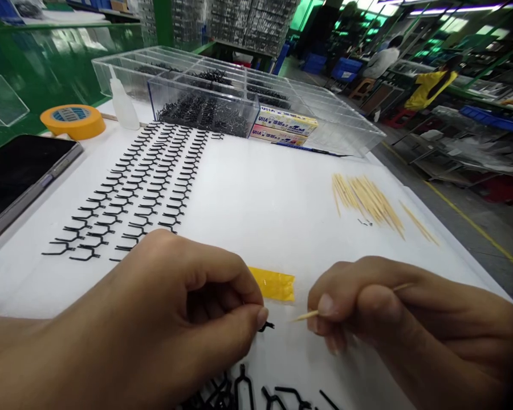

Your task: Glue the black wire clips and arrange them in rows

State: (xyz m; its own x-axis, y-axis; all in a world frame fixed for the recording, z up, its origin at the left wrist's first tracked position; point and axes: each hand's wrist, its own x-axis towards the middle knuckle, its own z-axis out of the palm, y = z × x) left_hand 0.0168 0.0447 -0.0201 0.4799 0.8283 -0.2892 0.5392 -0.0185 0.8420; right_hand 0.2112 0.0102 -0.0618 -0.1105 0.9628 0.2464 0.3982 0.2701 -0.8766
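Note:
My left hand [183, 307] pinches a small black forked part [267, 326] between thumb and index finger; only its tip shows, the rest being hidden by the fingers. In my right hand [380, 319] is a wooden toothpick [304, 316], its point turned toward the black part but apart from it. A strip of yellow tape [276, 285] lies on the white table between the hands. Loose black forked parts [243, 378] lie at the near edge, below my left hand. Beyond that hand, similar forked parts [153, 197] lie in several slanting rows.
A clear divided tray [337, 122] holds small black parts [205, 111] and two small boxes [282, 125]. Left of it are a white squeeze bottle [123, 102], a yellow tape roll [73, 122] and a phone [21, 176]. Toothpicks [367, 199] lie at right. Two people sit far off.

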